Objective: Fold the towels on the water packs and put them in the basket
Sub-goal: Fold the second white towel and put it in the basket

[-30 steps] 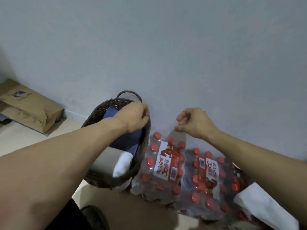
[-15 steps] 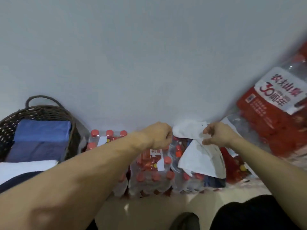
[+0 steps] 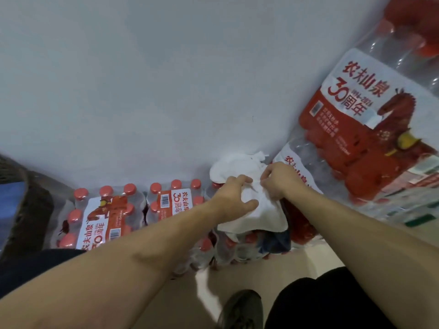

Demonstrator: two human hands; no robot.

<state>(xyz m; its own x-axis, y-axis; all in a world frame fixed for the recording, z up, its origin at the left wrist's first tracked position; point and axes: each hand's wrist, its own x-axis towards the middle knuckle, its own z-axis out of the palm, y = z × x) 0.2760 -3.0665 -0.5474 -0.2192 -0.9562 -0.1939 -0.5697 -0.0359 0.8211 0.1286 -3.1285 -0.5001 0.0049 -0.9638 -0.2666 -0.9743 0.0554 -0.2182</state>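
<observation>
Both hands have closed in on the white towel (image 3: 251, 210) since half a second ago. At far left sits the basket (image 3: 31, 210). The left hand (image 3: 234, 198) grips the towel's middle; the right hand (image 3: 278, 180) pinches it just beside, atop the water packs (image 3: 166, 205).

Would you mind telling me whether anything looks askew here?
The white towel lies bunched, not flat, on the water packs, under both hands, one edge drooping over the front. A dark cloth hangs below it.
</observation>
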